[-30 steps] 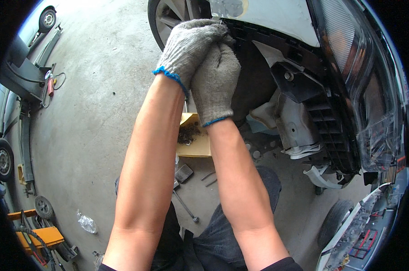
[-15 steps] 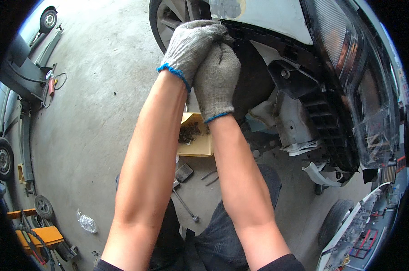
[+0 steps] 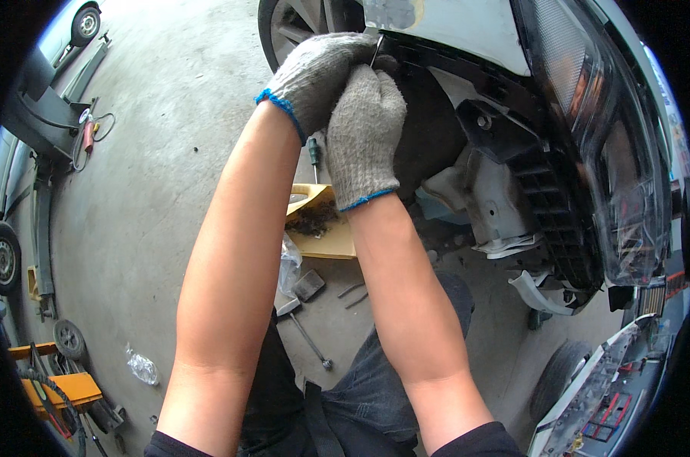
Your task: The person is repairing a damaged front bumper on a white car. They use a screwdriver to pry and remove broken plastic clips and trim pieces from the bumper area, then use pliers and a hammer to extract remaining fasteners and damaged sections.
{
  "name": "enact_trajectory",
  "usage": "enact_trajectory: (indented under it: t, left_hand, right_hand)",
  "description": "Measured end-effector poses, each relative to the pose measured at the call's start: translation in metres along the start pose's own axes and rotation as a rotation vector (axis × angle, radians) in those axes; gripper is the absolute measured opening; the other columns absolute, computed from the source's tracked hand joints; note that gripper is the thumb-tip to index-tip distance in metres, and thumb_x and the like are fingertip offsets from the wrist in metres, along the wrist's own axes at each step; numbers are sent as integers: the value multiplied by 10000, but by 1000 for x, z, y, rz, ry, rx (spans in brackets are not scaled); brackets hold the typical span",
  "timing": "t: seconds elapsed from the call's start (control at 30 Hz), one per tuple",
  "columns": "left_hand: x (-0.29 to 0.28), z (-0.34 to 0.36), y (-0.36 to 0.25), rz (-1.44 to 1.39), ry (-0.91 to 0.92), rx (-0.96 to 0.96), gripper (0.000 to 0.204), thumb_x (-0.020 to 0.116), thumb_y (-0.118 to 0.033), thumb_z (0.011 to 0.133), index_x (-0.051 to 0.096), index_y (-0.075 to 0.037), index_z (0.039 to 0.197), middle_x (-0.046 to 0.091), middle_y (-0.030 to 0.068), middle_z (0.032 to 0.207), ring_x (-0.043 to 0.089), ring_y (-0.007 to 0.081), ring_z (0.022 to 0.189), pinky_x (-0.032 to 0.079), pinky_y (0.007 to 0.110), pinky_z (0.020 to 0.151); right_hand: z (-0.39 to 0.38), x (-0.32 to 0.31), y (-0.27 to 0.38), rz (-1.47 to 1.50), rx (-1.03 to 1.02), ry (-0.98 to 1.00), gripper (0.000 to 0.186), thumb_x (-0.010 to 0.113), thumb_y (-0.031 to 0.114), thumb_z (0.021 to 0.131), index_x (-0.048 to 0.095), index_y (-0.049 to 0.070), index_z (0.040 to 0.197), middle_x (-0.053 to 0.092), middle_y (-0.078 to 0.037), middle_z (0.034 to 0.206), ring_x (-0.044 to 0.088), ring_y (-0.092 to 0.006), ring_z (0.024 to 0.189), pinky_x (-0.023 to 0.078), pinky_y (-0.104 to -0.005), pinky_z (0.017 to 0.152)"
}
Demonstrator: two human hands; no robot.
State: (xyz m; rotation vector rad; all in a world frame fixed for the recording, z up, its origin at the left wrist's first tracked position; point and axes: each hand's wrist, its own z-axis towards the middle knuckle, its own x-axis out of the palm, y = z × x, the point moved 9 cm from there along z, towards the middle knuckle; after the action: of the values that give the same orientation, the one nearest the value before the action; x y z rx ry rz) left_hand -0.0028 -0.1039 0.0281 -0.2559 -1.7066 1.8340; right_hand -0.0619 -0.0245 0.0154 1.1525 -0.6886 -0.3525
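Note:
Both my hands wear grey knit gloves with blue cuffs and meet at the lower edge of a light-coloured car fender [image 3: 467, 34], beside the wheel [image 3: 285, 34]. My left hand [image 3: 318, 72] is curled at the fender's corner; its fingertips and whatever they grip are hidden. Just below and right of it, my right hand [image 3: 368, 129] is closed around a thin metal shaft [image 3: 377, 50], which points up at the edge; its handle, if any, is covered by the glove. A black plastic strip [image 3: 451, 59] runs along the fender's underside.
Below my hands stands a yellow tray [image 3: 331, 245] with small dark pieces. A green-handled screwdriver [image 3: 314, 152] leans there. A metal bar tool [image 3: 308, 337] lies between my legs. To the right are the headlight [image 3: 569, 68] and exposed front parts; lift arms [image 3: 44, 244] stand left.
My left hand has shifted slightly left, and the thin shaft above my right hand has come into sight. The screwdriver by the tray now shows between my forearms.

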Motion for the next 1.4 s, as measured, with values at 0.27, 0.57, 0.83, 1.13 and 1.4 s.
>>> enact_trajectory:
  t: [0.27,0.57,0.83,1.13,1.4]
  left_hand:
    - [8,-2,-3,-66,-93,110,341,686,-214,912,671,-22,1194,705,141,1031,674,207,872,572,340,758]
    - [16,-5,2,-192,-232,125,314,691,-146,896,675,19,1162,709,138,997,669,200,872,558,317,760]
    - [16,-2,13,-172,-188,0,341,706,-189,904,645,-13,1190,700,121,1015,679,214,916,573,336,768]
    - [30,-12,30,-314,-124,-126,328,664,-306,934,646,-75,1167,666,78,940,618,177,802,531,324,700]
    - [42,-17,19,-408,-163,-71,305,611,-277,966,642,-61,1179,667,77,1029,620,175,900,519,320,781]
  right_hand:
    - [-6,-16,10,-105,10,42,283,506,217,996,575,10,816,574,-97,714,562,-182,647,445,-342,609]
    - [-11,-34,29,-416,-111,100,322,506,237,992,566,-9,791,590,-189,704,595,-324,636,455,-416,617]
    - [-18,-37,41,-509,-150,169,319,518,248,979,577,3,784,588,-207,697,624,-369,678,464,-456,625]
    - [-23,-40,46,-550,-127,231,298,529,248,975,585,6,810,598,-197,705,625,-376,682,459,-453,615]
    - [-22,-45,48,-558,-156,212,274,522,196,1002,576,-6,825,568,-145,687,570,-245,615,442,-394,579]
